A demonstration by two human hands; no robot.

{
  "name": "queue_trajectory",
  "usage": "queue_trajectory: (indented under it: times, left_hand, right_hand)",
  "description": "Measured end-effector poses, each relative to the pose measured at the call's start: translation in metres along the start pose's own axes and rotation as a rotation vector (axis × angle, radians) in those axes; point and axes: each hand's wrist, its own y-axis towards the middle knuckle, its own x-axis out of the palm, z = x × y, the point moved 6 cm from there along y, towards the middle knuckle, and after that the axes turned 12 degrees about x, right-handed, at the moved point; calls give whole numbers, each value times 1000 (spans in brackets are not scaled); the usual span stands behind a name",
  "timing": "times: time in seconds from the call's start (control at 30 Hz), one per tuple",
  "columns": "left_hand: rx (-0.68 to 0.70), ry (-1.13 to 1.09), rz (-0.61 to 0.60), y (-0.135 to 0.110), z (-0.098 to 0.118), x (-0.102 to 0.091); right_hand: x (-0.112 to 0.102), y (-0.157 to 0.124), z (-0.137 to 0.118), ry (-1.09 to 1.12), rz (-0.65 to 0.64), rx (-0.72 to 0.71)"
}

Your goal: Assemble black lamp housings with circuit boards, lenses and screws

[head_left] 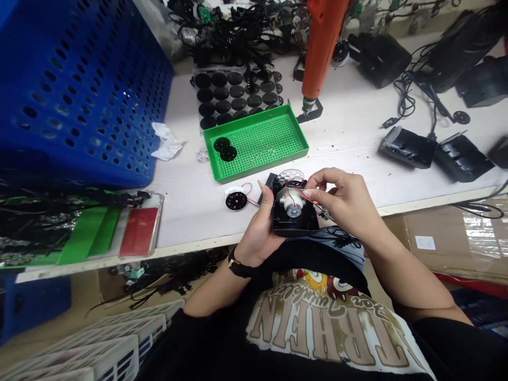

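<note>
My left hand (pixel 257 230) grips a black plastic housing (pixel 293 225) from below and at its side. A small white motor (pixel 289 201) sits in the housing, with a clear round part (pixel 294 211) at its centre. My right hand (pixel 343 203) pinches thin red and black wires (pixel 304 193) leading from the motor, just above the housing. On the bench to the left of my hands lies a second white motor with a black disc (pixel 236 200) and red wires.
A green tray (pixel 256 143) holds small screws and black discs. Behind it are a sheet of black round pads (pixel 234 92) and a hanging orange electric screwdriver (pixel 319 47). A blue perforated crate (pixel 79 95) stands at the left; black units and cables (pixel 407 148) lie at the right.
</note>
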Motion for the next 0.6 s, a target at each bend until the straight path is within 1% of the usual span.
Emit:
queue_trajectory:
  times: [0.3, 0.43, 0.6]
  left_hand:
    - [-44, 28, 65, -2, 0, -2]
    - [-50, 18, 63, -2, 0, -1]
    - [-54, 8, 71, -2, 0, 0]
  right_hand:
    - [1, 0, 1, -32, 12, -33]
    - [1, 0, 1, -12, 25, -49]
    - [2, 0, 2, -16, 10, -60]
